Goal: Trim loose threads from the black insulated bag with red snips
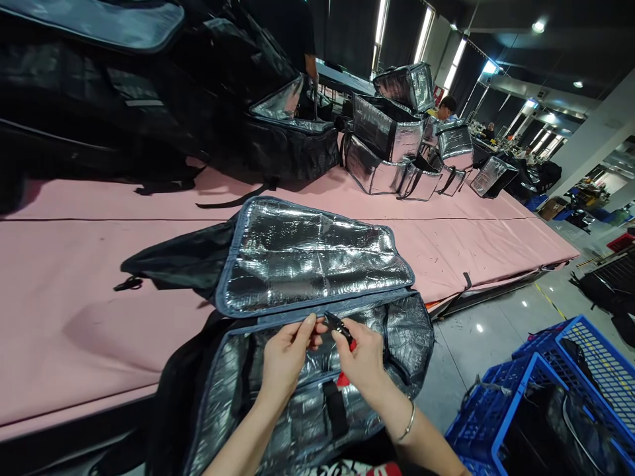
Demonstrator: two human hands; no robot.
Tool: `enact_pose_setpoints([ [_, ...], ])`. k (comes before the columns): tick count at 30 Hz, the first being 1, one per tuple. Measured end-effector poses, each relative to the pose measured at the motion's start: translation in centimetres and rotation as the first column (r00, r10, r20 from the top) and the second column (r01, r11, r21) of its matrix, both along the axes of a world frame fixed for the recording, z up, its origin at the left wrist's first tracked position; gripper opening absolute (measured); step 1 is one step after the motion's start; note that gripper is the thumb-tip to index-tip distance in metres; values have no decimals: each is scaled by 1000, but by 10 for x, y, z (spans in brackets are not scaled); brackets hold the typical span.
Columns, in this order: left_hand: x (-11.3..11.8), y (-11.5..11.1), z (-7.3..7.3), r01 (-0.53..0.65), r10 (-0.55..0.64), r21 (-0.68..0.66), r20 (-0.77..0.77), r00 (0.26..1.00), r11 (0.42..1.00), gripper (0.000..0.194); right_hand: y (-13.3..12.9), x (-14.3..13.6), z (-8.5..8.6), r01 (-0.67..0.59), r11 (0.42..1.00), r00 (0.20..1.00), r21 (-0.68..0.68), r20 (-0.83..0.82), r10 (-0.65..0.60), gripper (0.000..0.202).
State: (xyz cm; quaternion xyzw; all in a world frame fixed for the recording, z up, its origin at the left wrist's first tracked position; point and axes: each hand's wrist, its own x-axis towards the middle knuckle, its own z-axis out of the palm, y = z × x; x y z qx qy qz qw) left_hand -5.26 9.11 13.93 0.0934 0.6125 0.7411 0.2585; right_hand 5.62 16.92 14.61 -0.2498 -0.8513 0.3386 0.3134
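A black bag with a silver foil lining lies open at the near edge of the table, its foil-lined flap (312, 254) folded back. My left hand (292, 340) pinches the bag's blue-grey edge binding (288, 318) near the hinge of the flap. Close to its right, my right hand (361, 347) is closed around small snips (338, 324) with black and red parts, their tip pointing up and left toward my left fingertips. A black strap (335, 408) lies on the lining below my hands.
The table (471, 244) has a pink cover. Black bags (292, 149) are heaped at the back left, silver foil-lined bags (381, 129) at the back right. Blue crates (506, 403) stand on the floor at the lower right. A person (282, 33) stands behind the heap.
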Motion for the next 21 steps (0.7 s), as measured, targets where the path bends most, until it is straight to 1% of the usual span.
enact_pose_setpoints([
  [2,0,0,0,6,-6,-6,-4,1000,1000,58,1,-1,0,-1,1000,1000,17,-6,1,30],
  [6,0,0,0,6,-6,-22,-14,1000,1000,59,2,-1,-4,32,999,998,-1,-52,-32,29],
  [9,-1,1,0,7,-8,-34,-26,1000,999,61,5,-1,-3,15,1000,999,15,-29,-15,28],
  [12,-3,-2,2,18,-21,-51,-58,998,999,60,11,1,4,-26,999,998,-26,-55,25,28],
  [14,-4,-5,3,9,-15,-62,-92,996,998,58,18,1,10,-12,998,995,-63,-102,5,29],
  [16,-4,-9,4,-32,23,-67,-135,991,997,56,25,0,15,5,999,994,-53,-109,-11,30],
  [18,-3,-11,3,-94,80,-70,-182,980,993,53,33,-5,20,8,1000,998,-5,-56,-8,30],
  [21,-1,-10,1,-166,142,-82,-239,961,983,45,43,-20,25,-10,995,987,99,163,-6,25],
])
